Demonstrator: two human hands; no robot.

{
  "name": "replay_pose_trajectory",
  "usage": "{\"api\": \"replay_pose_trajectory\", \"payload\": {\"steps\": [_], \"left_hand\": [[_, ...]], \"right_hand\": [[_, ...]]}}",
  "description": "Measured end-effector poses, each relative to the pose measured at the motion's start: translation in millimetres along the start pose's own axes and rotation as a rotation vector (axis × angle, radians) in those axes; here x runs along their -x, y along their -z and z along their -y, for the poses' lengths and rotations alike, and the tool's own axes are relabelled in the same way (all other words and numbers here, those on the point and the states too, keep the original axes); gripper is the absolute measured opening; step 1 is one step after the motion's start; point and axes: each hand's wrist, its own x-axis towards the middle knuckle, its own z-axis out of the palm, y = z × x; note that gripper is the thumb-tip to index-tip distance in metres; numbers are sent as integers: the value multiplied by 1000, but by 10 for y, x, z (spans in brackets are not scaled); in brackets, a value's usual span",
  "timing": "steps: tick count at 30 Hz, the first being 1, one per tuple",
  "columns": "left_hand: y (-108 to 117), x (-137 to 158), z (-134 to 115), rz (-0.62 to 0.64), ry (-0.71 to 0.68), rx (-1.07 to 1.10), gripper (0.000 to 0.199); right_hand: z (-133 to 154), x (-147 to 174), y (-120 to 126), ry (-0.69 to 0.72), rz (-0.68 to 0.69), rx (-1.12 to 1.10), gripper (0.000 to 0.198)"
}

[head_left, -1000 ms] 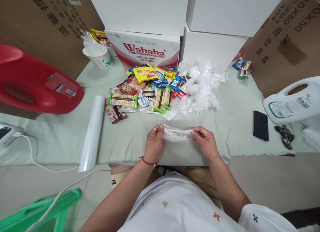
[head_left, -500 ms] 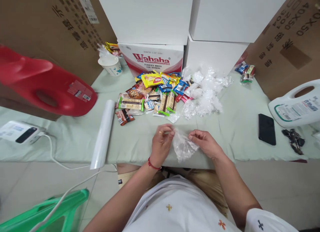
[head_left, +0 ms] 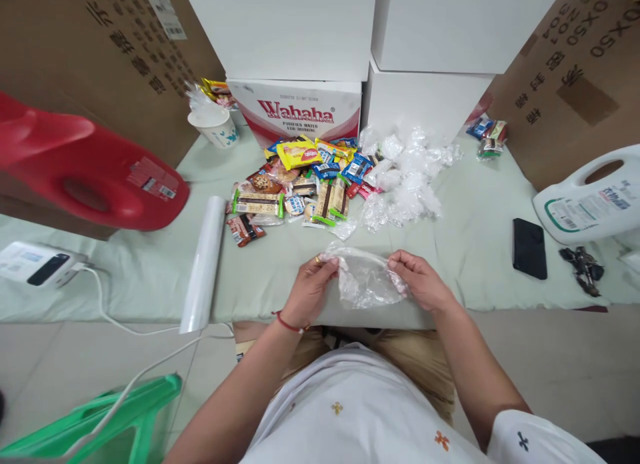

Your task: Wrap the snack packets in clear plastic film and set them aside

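I observe from the head camera that the left hand point(head_left: 311, 287) pinches one end of a clear, thin, crumpled plastic cover point(head_left: 371, 287) between thumb and fingers. The right hand point(head_left: 423, 277) pinches the opposite end likewise. I see the cover spread between both hands, near the front edge of the pale green cloth-covered table point(head_left: 265, 274). Beyond it lie multicoloured wrapped snack packets point(head_left: 300, 184) and, beside them, a heap of crumpled clear plastic film point(head_left: 413, 177). A glossy white cylindrical roll point(head_left: 203, 264) lies left of the left hand.
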Motion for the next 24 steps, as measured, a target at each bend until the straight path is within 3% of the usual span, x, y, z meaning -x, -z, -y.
{"api": "replay_pose_trajectory", "payload": {"steps": [4, 7, 10, 12, 15, 18, 21, 24], "left_hand": [[163, 49, -302, 311, 158, 31, 20], [181, 97, -346, 436, 201, 53, 18], [175, 96, -239, 390, 212, 120, 13], [185, 77, -158, 345, 220, 158, 23], [221, 49, -89, 332, 238, 189, 34], [269, 30, -81, 319, 242, 178, 30], [336, 11, -110, 202, 170, 129, 14], [424, -11, -160, 121, 95, 131, 30]], "right_hand": [[203, 2, 412, -82, 189, 176, 46], [254, -94, 563, 16, 127, 307, 43], [225, -162, 585, 320, -256, 478, 35], [182, -152, 546, 532, -400, 581, 29], [74, -133, 446, 683, -226, 794, 31], [-77, -213, 380, 655, -82, 1025, 15], [-175, -313, 419, 629, -105, 1023, 16], [-153, -306, 521, 615, -172, 923, 13]]}}
